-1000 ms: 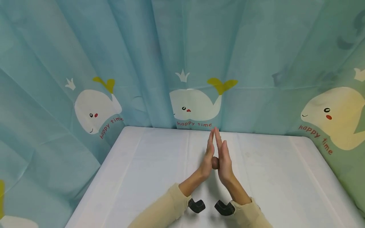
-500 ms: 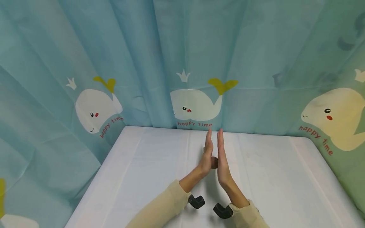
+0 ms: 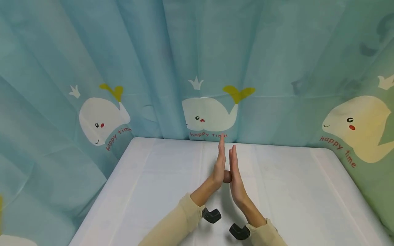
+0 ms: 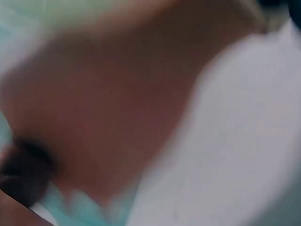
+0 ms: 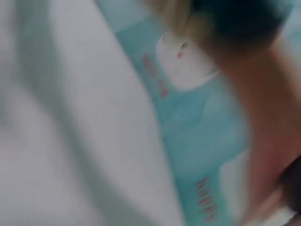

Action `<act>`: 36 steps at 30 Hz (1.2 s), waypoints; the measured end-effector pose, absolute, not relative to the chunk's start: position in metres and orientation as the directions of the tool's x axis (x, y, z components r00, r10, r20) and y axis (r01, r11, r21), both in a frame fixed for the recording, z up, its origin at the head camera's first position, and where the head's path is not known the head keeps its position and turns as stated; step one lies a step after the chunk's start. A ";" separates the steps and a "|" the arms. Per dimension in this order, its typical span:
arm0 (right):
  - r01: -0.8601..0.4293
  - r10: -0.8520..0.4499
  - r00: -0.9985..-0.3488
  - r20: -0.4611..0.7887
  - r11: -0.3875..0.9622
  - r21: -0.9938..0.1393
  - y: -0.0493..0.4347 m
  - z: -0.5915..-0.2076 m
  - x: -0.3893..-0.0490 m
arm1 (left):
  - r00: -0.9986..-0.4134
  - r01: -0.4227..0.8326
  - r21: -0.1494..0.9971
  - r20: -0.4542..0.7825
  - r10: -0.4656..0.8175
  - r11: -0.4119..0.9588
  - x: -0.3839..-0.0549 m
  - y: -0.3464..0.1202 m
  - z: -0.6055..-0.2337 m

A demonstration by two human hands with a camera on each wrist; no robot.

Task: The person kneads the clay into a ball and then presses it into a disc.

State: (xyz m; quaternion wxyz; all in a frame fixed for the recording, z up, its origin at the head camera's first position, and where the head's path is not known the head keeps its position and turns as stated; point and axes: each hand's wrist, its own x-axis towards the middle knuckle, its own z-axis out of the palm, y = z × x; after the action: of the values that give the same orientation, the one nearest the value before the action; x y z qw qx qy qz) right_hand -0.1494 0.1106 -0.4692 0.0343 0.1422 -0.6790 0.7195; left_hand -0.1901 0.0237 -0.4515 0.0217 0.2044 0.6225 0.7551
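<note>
A small round brown ball [image 3: 227,176] sits between my two palms, above the white table, in the head view. My left hand [image 3: 219,171] lies along its left side with straight fingers pointing forward. Against the ball's right side is my right hand [image 3: 236,179], also flat and straight-fingered. The left fingertips reach farther forward than the right ones, and a gap separates the two hands there. Dark and blurred, the ball [image 4: 26,172] shows at the lower left of the left wrist view. In the right wrist view only part of the ball [image 5: 292,183] appears at the right edge.
Below the hands spreads a white table [image 3: 166,177]. A blue-green curtain [image 3: 277,68] printed with white whales hangs around its back and sides. Black wrist-worn devices, one on the left cuff [image 3: 211,216] and one on the right cuff [image 3: 240,232], jut inward.
The palms slide against each other around the ball: the left hand has gone forward, the right hand back. Fingertips that met a second ago are now apart and offset. The ball has shifted slightly left.
</note>
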 end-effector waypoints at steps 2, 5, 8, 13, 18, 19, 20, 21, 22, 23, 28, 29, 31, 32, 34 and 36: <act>-0.305 -0.162 -0.937 0.310 -0.058 -0.951 0.107 -0.458 -0.145 | -0.921 0.206 0.952 0.266 0.285 -0.225 -0.195 0.023 -0.460; -0.381 -0.149 -0.914 0.377 0.003 -0.924 0.110 -0.440 -0.151 | -0.905 0.201 0.951 0.272 0.327 -0.234 -0.191 0.028 -0.471; -0.348 -0.122 -0.932 0.341 0.046 -0.936 0.117 -0.438 -0.165 | -0.880 0.263 0.940 0.326 0.345 -0.217 -0.181 0.031 -0.475; -0.221 -0.084 -0.973 0.216 0.052 -0.974 0.119 -0.465 -0.172 | -0.860 0.365 0.909 0.412 0.303 -0.199 -0.179 0.026 -0.461; -0.218 -0.113 -0.969 0.220 -0.029 -0.976 0.105 -0.475 -0.152 | -0.859 0.418 0.897 0.442 0.257 -0.145 -0.192 0.019 -0.453; -0.230 -0.123 -0.964 0.235 -0.057 -0.972 0.104 -0.472 -0.150 | -0.866 0.417 0.901 0.434 0.250 -0.119 -0.194 0.018 -0.454; -0.238 -0.130 -0.960 0.248 -0.087 -0.967 0.104 -0.469 -0.149 | -0.870 0.416 0.905 0.425 0.248 -0.092 -0.194 0.018 -0.456; -0.241 -0.135 -0.957 0.256 -0.119 -0.963 0.105 -0.465 -0.149 | -0.875 0.407 0.911 0.410 0.258 -0.066 -0.193 0.019 -0.459; -0.232 -0.136 -0.958 0.252 -0.149 -0.961 0.107 -0.462 -0.151 | -0.875 0.401 0.915 0.399 0.273 -0.051 -0.190 0.020 -0.461; -0.213 -0.132 -0.962 0.237 -0.173 -0.962 0.110 -0.459 -0.154 | -0.875 0.390 0.920 0.385 0.294 -0.044 -0.186 0.022 -0.462; -0.104 -0.103 -0.987 0.126 -0.200 -0.974 0.119 -0.465 -0.164 | -0.854 0.355 0.927 0.373 0.362 -0.117 -0.171 0.027 -0.460; -0.104 -0.103 -0.987 0.123 -0.172 -0.980 0.118 -0.468 -0.162 | -0.856 0.355 0.926 0.377 0.354 -0.129 -0.172 0.027 -0.459; -0.126 -0.108 -0.985 0.138 -0.109 -0.986 0.112 -0.474 -0.156 | -0.867 0.360 0.922 0.386 0.316 -0.140 -0.178 0.025 -0.460; -0.141 -0.111 -0.982 0.150 -0.083 -0.987 0.109 -0.476 -0.152 | -0.873 0.364 0.922 0.388 0.295 -0.136 -0.182 0.023 -0.460; -0.192 -0.110 -0.975 0.194 -0.028 -0.981 0.103 -0.476 -0.144 | -0.886 0.364 0.923 0.384 0.261 -0.123 -0.190 0.020 -0.463; -0.243 -0.103 -0.965 0.242 -0.002 -0.970 0.100 -0.472 -0.140 | -0.896 0.351 0.931 0.366 0.251 -0.103 -0.196 0.018 -0.466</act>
State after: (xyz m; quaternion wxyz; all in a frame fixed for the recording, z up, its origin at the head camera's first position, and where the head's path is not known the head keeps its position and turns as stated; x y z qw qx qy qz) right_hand -0.1396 0.1004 -0.4717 0.0503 0.1228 -0.7046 0.6971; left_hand -0.1958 0.0179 -0.4659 -0.0354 0.2249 0.6687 0.7079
